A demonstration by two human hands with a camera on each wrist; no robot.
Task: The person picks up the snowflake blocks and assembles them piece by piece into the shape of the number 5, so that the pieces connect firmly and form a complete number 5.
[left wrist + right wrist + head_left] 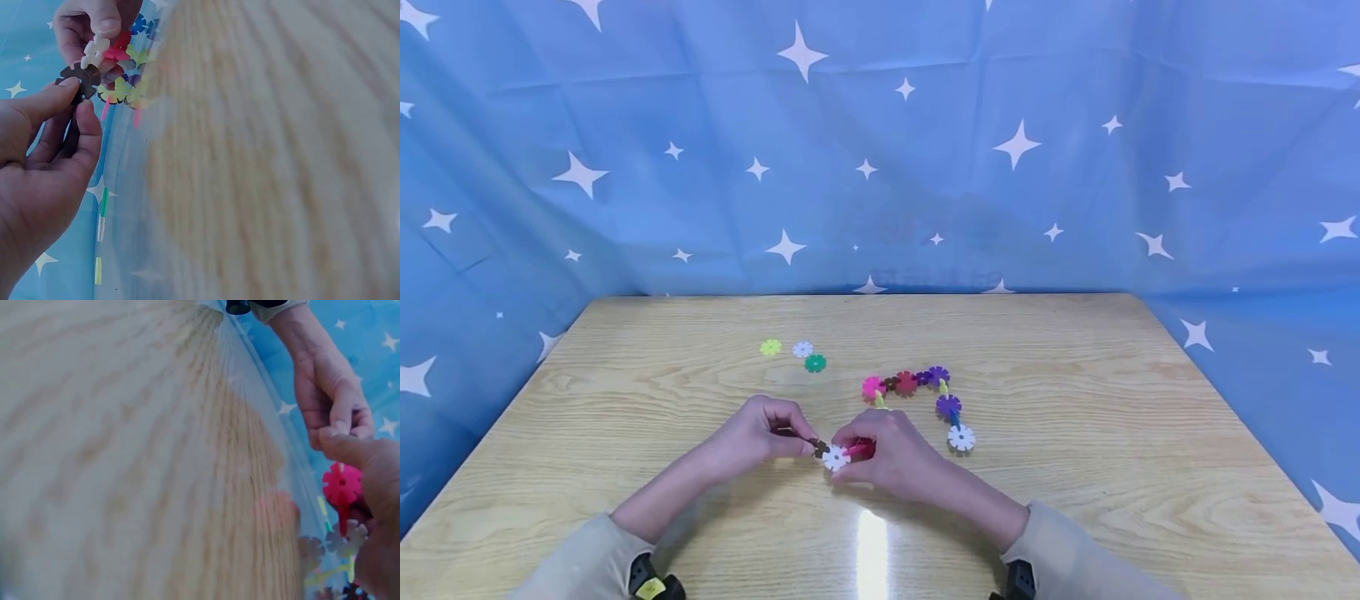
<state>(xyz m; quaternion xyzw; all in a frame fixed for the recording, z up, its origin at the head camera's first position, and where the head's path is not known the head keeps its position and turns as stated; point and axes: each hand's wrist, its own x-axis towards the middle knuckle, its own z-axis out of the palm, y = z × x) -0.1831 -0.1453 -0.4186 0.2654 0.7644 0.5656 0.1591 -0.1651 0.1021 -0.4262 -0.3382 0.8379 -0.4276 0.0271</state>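
Observation:
My left hand (766, 429) pinches a dark brown snowflake disc (80, 81) between thumb and fingers. Touching its edge is a white disc (836, 457), held by my right hand (895, 454). A pink disc (342, 482) joins the white one and is partly covered by the right fingers. Beyond the right hand, a chain of slotted discs bends across the table: a bright pink disc (873, 388), a red disc (906, 382), purple discs (948, 406) and a white end disc (961, 438). My right hand hides part of the chain's near side.
Three loose discs lie farther back on the left: a yellow-green disc (771, 347), a pale white disc (802, 349) and a green disc (816, 363). The wooden table (1075, 358) ends at a blue star-patterned cloth (925, 192) behind it.

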